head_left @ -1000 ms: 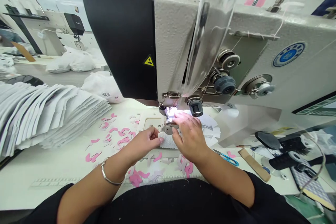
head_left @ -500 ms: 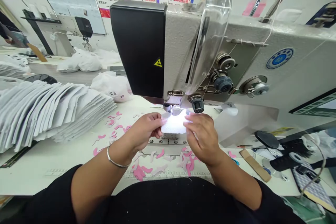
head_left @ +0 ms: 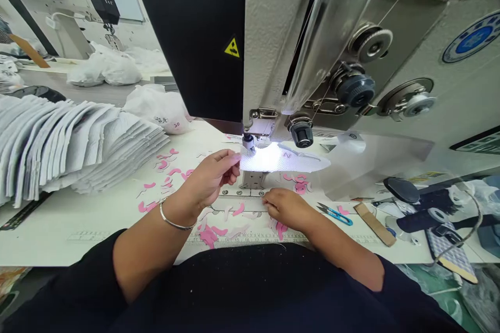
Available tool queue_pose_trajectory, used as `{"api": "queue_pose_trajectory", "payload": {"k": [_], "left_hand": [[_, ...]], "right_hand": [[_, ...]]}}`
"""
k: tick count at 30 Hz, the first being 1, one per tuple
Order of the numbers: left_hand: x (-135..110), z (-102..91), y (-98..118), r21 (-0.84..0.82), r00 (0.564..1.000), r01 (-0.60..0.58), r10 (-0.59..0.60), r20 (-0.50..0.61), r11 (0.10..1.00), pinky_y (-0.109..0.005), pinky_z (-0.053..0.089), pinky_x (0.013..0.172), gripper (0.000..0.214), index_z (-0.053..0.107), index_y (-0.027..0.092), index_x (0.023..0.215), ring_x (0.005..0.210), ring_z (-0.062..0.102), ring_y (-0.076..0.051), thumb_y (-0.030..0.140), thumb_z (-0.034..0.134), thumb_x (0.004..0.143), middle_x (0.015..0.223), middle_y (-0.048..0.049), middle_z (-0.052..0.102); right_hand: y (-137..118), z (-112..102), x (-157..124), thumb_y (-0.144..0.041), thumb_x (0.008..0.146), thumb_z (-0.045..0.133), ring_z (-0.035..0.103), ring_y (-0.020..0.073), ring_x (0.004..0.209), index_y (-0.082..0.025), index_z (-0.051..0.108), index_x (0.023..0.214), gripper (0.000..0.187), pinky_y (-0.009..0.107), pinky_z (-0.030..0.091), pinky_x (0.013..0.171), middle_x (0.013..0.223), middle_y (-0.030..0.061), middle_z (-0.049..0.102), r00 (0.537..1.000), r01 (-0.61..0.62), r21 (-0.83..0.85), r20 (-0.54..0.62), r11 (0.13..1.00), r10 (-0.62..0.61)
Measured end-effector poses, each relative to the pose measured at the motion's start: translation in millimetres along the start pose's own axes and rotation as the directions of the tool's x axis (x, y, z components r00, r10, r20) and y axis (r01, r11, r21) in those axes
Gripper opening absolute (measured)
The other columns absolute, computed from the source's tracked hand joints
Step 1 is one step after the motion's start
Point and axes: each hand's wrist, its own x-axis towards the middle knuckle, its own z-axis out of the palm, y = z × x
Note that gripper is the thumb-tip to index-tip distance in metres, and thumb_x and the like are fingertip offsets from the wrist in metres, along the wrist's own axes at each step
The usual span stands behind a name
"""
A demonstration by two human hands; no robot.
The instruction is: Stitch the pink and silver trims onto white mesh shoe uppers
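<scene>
My left hand (head_left: 209,179) pinches the left end of a white mesh fabric piece (head_left: 283,160), holding it up just under the needle area (head_left: 248,141) of the sewing machine (head_left: 312,36), lit by the machine lamp. My right hand (head_left: 287,209) rests lower on the table, fingers curled over small pink and white cut pieces (head_left: 281,229); what it holds, if anything, I cannot make out. A silver bangle (head_left: 172,221) is on my left wrist.
A fanned stack of white cut pieces (head_left: 74,145) fills the left. Pink scraps (head_left: 164,166) lie scattered on the white table (head_left: 78,218). Blue-handled thread snips (head_left: 336,213) lie right of my right hand. White bags (head_left: 156,109) and another machine (head_left: 97,5) stand behind.
The fabric piece was lifted off the needle plate and now hangs from my left hand alone. My right hand let go and dropped to the pink pieces near the table edge.
</scene>
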Motion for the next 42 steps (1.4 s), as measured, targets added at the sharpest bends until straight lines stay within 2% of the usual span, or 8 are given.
{"api": "queue_pose_trajectory", "payload": {"k": [6, 11, 17, 27, 31, 34, 37, 42], "left_hand": [[-22, -20.2, -45, 0.364, 0.994, 0.111, -0.111, -0.023, 0.925, -0.025, 0.037, 0.056, 0.022, 0.058, 0.021, 0.073, 0.056, 0.049, -0.012, 0.040, 0.067, 0.080, 0.064, 0.0018, 0.058], [-28, -11.0, -79, 0.767, 0.963, -0.232, 0.029, 0.268, 0.599, -0.033, 0.042, 0.070, 0.008, 0.069, 0.023, 0.078, 0.073, 0.057, -0.021, 0.031, 0.068, 0.079, 0.075, -0.0036, 0.064], [-22, 3.1, -97, 0.858, 0.896, -0.433, 0.030, 0.443, 0.276, -0.039, 0.041, 0.084, 0.008, 0.069, 0.020, 0.078, 0.086, 0.060, -0.027, 0.026, 0.066, 0.082, 0.083, -0.0080, 0.065], [-30, 7.3, -84, 0.874, 0.895, -0.444, 0.063, 0.441, 0.197, -0.035, 0.040, 0.080, 0.009, 0.065, 0.019, 0.077, 0.076, 0.061, -0.020, 0.017, 0.057, 0.081, 0.078, -0.0033, 0.068], [-35, 6.2, -77, 0.864, 0.915, -0.404, 0.111, 0.389, 0.299, -0.032, 0.039, 0.074, 0.005, 0.061, 0.020, 0.080, 0.074, 0.058, -0.019, 0.020, 0.057, 0.082, 0.078, -0.0018, 0.067], [-36, 6.4, -74, 0.768, 0.962, -0.222, 0.006, 0.274, 0.601, -0.029, 0.037, 0.063, 0.006, 0.057, 0.021, 0.079, 0.068, 0.056, -0.017, 0.025, 0.060, 0.081, 0.072, 0.0004, 0.063], [-37, 7.8, -70, 0.446, 0.945, 0.074, -0.206, 0.255, 0.892, -0.027, 0.037, 0.063, 0.019, 0.053, 0.020, 0.078, 0.069, 0.056, -0.015, 0.036, 0.063, 0.083, 0.070, 0.0005, 0.061], [-42, 5.0, -55, 0.161, 0.908, 0.216, -0.259, 0.329, 0.963, -0.023, 0.037, 0.065, 0.031, 0.055, 0.018, 0.086, 0.067, 0.048, -0.010, 0.033, 0.079, 0.074, 0.070, 0.0044, 0.055]], "right_hand": [[9, -15, -6, -0.010, 0.085, 0.054, 0.062, 0.0158, 0.084, -0.022, 0.066, 0.092, 0.018, 0.026, 0.042, 0.070, 0.091, 0.0009, 0.069, 0.993, -0.085, 0.032, 0.084, 0.996, 0.082], [9, -9, -6, -0.015, 0.086, 0.057, 0.061, 0.0169, 0.090, -0.023, 0.065, 0.095, 0.015, 0.028, 0.044, 0.077, 0.093, 0.0006, 0.068, 0.991, -0.063, 0.095, 0.121, 0.994, 0.051], [8, -1, -2, -0.019, 0.092, 0.053, 0.060, 0.0162, 0.093, -0.022, 0.066, 0.098, 0.015, 0.029, 0.046, 0.085, 0.096, 0.0017, 0.066, 0.996, -0.029, 0.169, 0.093, 0.985, 0.013], [-3, 3, 2, -0.032, 0.091, 0.061, 0.061, 0.0149, 0.084, -0.023, 0.067, 0.094, 0.011, 0.026, 0.047, 0.077, 0.087, 0.0000, 0.067, 0.995, 0.077, 0.272, 0.044, 0.959, -0.092], [-8, 4, 3, -0.032, 0.094, 0.058, 0.061, 0.0145, 0.079, -0.021, 0.066, 0.092, 0.014, 0.026, 0.047, 0.073, 0.083, 0.0005, 0.067, 0.995, 0.100, 0.301, -0.005, 0.948, -0.104], [-8, 4, 3, -0.033, 0.097, 0.055, 0.062, 0.0136, 0.082, -0.021, 0.068, 0.092, 0.018, 0.025, 0.047, 0.077, 0.086, 0.0008, 0.068, 0.988, 0.156, 0.332, -0.042, 0.930, -0.151], [-8, 4, 1, -0.036, 0.099, 0.051, 0.059, 0.0124, 0.076, -0.022, 0.070, 0.097, 0.024, 0.024, 0.046, 0.072, 0.081, 0.0007, 0.067, 0.955, 0.279, 0.284, -0.179, 0.917, -0.235], [-17, -1, -3, -0.027, 0.100, 0.047, 0.052, 0.0123, 0.064, -0.022, 0.070, 0.101, 0.024, 0.025, 0.040, 0.060, 0.068, -0.0006, 0.060, 0.861, 0.385, -0.008, -0.355, 0.923, -0.363]]}}
